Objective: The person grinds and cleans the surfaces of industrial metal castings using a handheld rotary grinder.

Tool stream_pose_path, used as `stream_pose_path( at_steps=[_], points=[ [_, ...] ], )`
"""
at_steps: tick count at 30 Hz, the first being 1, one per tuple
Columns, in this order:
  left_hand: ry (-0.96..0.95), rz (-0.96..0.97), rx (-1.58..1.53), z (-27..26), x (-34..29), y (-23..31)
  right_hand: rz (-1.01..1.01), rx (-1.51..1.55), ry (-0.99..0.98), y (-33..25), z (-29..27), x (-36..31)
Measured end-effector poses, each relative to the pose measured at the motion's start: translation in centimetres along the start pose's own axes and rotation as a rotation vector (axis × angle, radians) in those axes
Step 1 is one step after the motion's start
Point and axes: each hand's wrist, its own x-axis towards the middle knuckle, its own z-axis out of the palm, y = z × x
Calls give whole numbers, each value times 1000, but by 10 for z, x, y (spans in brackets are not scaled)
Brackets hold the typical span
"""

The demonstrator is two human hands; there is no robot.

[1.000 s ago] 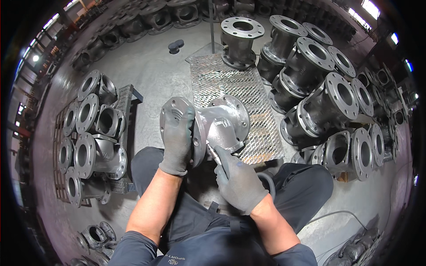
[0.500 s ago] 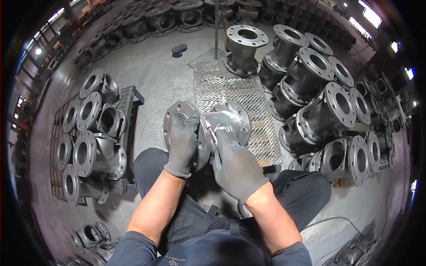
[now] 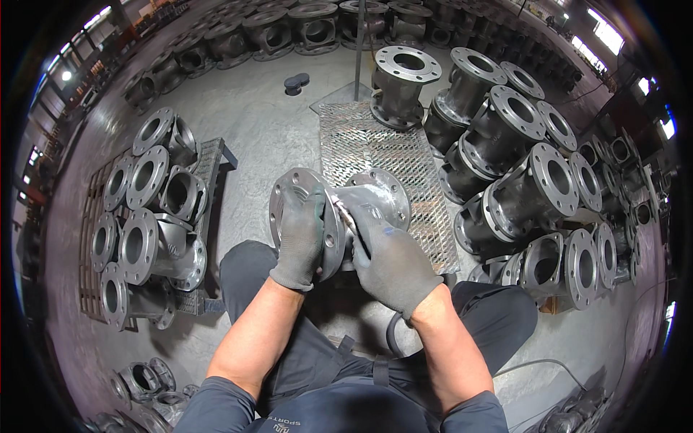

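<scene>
- Dark hose (image 3: pixel 390 333) seen between the bent legs (image 3: pixel 498 314).
- Left hand (image 3: pixel 299 231), gloved grey: clasped on the left flange (image 3: pixel 333 254) of a metal pipe (image 3: pixel 361 195).
- Right hand (image 3: pixel 397 263), same glove: closed around a slim tool (image 3: pixel 344 215), its tip held at the pipe just behind that flange; tip partly hidden by fingers.
- Pipe located ahead of the lap, between the knees, lying on its side, its right flange over the mesh mat (image 3: pixel 346 130).
- To the left, similar pipes (image 3: pixel 137 245) piled on a low rack (image 3: pixel 209 187).
- To the right, more pipes (image 3: pixel 516 112) stacked, many tilted.
- One pipe stood upright (image 3: pixel 406 90) at the mat's far end.
- Farther off, dark discs (image 3: pixel 296 83) left on the floor; rows of castings (image 3: pixel 271 36) lined up behind.
</scene>
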Motion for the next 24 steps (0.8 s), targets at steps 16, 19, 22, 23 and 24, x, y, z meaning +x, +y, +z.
stream_pose_path(
  at_steps=[16, 19, 22, 23, 24],
  points=[
    [31, -146, -372, -17, -8, 14, -314, 102, 137, 36, 9, 22],
    [45, 9, -211, -15, -10, 4, -248, 269, 58, 49, 6, 37],
    [97, 76, -283, -12, -10, 25, -180, 283, 35, 58, 9, 46],
    [140, 132, -322, -12, -8, 30, -177, 302, 15, 60, 10, 49],
    [140, 131, -316, -15, -8, 26, -191, 308, 0, 62, 12, 50]
  ],
)
